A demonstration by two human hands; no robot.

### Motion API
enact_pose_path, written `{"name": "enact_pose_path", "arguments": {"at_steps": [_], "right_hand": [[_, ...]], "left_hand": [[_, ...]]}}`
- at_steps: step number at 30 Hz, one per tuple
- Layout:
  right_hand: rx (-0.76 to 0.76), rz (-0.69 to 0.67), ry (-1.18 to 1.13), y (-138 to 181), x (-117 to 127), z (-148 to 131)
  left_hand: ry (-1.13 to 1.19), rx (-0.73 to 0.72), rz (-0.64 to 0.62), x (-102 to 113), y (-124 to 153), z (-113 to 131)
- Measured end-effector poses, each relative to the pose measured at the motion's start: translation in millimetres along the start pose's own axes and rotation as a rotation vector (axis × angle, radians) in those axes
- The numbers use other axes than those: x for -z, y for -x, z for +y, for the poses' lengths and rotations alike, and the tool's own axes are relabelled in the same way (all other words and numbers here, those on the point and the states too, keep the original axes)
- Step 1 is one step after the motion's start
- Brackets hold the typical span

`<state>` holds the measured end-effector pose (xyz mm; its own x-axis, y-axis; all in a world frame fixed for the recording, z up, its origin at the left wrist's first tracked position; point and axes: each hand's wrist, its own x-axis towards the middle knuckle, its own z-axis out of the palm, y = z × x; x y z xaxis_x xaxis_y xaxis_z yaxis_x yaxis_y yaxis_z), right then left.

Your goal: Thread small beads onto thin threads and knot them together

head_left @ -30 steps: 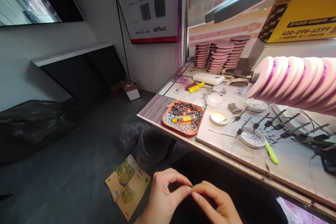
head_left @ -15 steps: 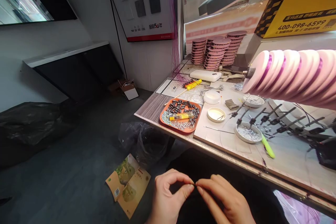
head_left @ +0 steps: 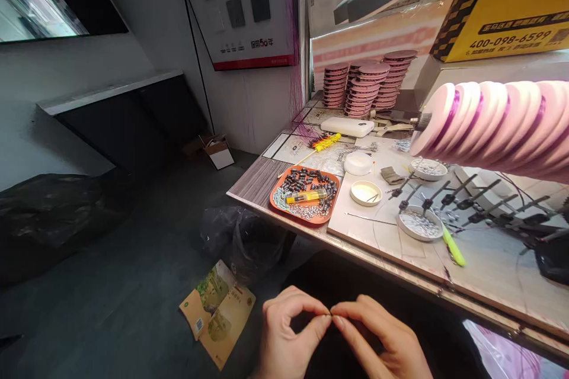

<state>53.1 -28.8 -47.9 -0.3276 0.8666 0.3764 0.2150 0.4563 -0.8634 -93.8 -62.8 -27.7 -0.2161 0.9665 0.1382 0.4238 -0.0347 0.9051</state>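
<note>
My left hand is closed in a pinch, thumb against forefinger, below the front edge of the workbench. Fingertip to fingertip with it, my right hand also pinches. Whatever lies between the fingertips is too small to make out. Both hands are over a dark area in front of the bench. Nearest on the bench is an orange tray of small black, pale green and silvery pieces, with a yellow tube lying across them.
Pink discs hang in a row at right, above several dark clamps. White dishes, a lime-green handled tool and stacked pink discs are on the bench. Flattened cardboard and a clear plastic bag lie on the floor.
The left thumb and fingertips have shifted slightly right, closer to the right fingertips. Both hands keep their pinch, and the view has tilted a little.
</note>
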Motion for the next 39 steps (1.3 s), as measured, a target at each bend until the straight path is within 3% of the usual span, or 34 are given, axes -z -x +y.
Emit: {"name": "enact_pose_path", "arguments": {"at_steps": [8,19,32,39], "right_hand": [[0.192,-0.062,0.138,-2.7,8.9,0.6],[0.314,-0.028,0.233,-2.9,7.1,0.3],[0.315,0.014,0.25,-3.7,4.0,-1.1],[0.347,0.053,0.401,-0.4,0.9,-2.9]], "left_hand": [[-0.017,-0.008,0.03,-3.0,-0.8,2.3],[-0.006,-0.182,0.057,-3.5,-1.2,1.3],[-0.056,-0.221,0.052,-2.4,-2.0,2.1],[-0.132,-0.248,0.05,-0.8,-1.9,4.1]]}}
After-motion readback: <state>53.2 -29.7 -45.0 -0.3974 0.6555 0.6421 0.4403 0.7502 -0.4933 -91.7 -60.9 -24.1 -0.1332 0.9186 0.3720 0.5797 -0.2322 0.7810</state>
